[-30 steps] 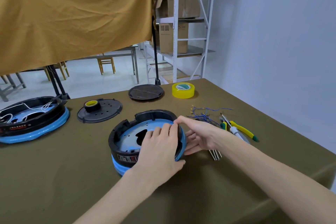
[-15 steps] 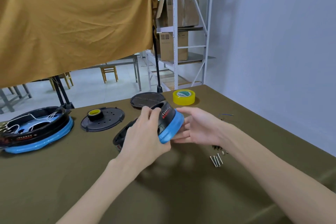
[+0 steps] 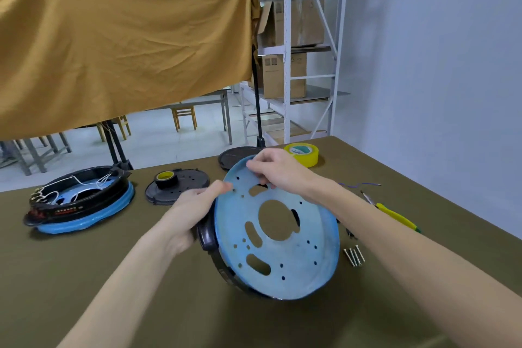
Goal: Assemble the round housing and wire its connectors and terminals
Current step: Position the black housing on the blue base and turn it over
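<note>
Olive table [image 3: 84, 277], tilted housing [image 3: 296, 257] mid-edge

You won't find a legible word or number anywhere here. The cardboard boxes [image 3: 284, 75] on the shelves at upper centre carry small printed handling symbols, too small to make out. The yellow tape roll [image 3: 302, 153] shows a green-and-white label, and the second housing [image 3: 80, 200] at left a red-marked strip, both unreadable.

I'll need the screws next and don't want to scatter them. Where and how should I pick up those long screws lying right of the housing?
Pinch the screws across their shafts near the middle, coming from straight above. They lie flat on the cloth, side by side and nearly parallel, so a thumb and finger closing from either side would likely gather all at once.
</note>
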The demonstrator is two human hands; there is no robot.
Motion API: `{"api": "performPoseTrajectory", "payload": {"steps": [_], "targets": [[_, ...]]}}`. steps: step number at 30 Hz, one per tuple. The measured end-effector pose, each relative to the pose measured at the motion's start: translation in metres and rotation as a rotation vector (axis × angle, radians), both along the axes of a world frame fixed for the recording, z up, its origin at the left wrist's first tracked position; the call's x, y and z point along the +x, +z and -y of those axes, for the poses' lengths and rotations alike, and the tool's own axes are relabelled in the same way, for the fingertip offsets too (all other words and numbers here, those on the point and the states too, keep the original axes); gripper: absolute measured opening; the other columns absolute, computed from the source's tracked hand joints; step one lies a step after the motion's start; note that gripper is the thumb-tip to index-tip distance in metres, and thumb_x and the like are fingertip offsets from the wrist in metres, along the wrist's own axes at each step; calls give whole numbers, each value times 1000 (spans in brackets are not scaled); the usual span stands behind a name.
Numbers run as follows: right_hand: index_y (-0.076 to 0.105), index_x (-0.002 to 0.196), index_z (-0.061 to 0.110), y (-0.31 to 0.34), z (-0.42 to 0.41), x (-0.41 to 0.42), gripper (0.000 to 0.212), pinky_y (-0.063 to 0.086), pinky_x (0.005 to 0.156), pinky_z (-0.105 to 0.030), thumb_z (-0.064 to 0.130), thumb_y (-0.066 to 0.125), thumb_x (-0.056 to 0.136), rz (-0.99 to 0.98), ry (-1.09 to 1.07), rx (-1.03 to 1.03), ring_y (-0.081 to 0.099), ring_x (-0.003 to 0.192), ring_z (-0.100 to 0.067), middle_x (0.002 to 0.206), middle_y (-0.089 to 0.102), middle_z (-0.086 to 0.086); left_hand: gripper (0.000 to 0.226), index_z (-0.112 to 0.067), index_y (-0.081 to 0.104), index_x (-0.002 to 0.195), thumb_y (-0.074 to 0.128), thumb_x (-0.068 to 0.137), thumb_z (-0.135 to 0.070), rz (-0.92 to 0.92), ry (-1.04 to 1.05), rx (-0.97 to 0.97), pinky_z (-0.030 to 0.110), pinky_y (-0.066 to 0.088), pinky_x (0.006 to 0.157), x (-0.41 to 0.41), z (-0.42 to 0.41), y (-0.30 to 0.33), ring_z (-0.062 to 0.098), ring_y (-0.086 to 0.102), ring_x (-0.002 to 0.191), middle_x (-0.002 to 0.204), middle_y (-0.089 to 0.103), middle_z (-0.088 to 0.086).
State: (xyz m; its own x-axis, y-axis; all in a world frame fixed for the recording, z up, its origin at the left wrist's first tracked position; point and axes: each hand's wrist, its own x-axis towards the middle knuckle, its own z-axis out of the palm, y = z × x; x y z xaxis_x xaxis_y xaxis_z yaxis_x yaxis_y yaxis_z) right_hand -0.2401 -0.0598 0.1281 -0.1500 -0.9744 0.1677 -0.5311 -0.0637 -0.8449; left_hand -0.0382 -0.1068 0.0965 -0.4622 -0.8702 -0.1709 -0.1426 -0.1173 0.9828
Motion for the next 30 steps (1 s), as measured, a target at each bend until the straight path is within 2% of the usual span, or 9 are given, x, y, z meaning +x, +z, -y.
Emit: {"api": "performPoseTrajectory", "payload": {"steps": [3,7,9,11,16,19,22,25,30], "targets": [[67,103,20,-21,-3,-1,7,48,74,-22,23,65,97,-110,39,35,62,85,-8,97,68,5,39,-9,77,110,73,88,-41,-41,26,150,45,60,89,2,2,-26,32,78,96,104,80,11],[71,117,19,-47,-14,-1,22,47,94,-31,25,65,97,-374,44,12,60,108,-10,115,67,8,37,-8,76,111,75,87,-36,-109,68,257,45,62,81,5,4,-56,32,78,91,103,80,13],[65,130,23,-62,-18,1,36,38,109,-41,37,63,97,-625,17,3,49,125,-17,133,60,5,35,-9,76,111,74,87,-34,-136,66,283,47,61,86,6,4,-67,32,78,92,105,80,13],[53,143,26,-75,-20,5,51,29,116,-48,48,59,98,-719,27,44,38,138,-22,146,48,0,36,-11,77,112,74,88,-37,-144,42,284,50,59,93,8,4,-75,32,78,95,108,79,12],[41,151,26,-100,-23,13,53,20,120,-51,49,44,104,-653,89,112,27,146,-20,153,39,0,41,-17,81,111,74,86,-48,-165,-39,263,40,60,81,13,4,-87,30,76,103,116,77,11],[36,156,25,-105,-19,19,56,7,123,-53,49,40,106,-630,92,122,16,152,-18,163,29,0,42,-26,80,115,71,87,-56,-199,-79,284,44,56,94,17,6,-87,30,73,113,124,75,10],[40,154,24,-104,-13,25,54,12,120,-53,48,41,106,-615,84,110,22,148,-19,157,36,-3,52,-24,77,120,67,88,-63,-200,-98,280,45,55,99,19,8,-89,30,71,117,127,73,12],[38,155,26,-105,-13,28,54,9,121,-52,49,40,106,-635,99,124,19,149,-19,158,33,-2,56,-23,77,122,63,90,-66,-198,-102,285,40,60,89,20,9,-91,30,71,118,129,72,12],[30,159,32,-110,-17,27,59,-3,127,-50,54,39,105,-613,146,170,0,158,-14,172,11,4,67,-10,80,114,44,100,-65,-176,-29,371,40,63,76,22,19,-103,35,74,109,121,74,19]]}}
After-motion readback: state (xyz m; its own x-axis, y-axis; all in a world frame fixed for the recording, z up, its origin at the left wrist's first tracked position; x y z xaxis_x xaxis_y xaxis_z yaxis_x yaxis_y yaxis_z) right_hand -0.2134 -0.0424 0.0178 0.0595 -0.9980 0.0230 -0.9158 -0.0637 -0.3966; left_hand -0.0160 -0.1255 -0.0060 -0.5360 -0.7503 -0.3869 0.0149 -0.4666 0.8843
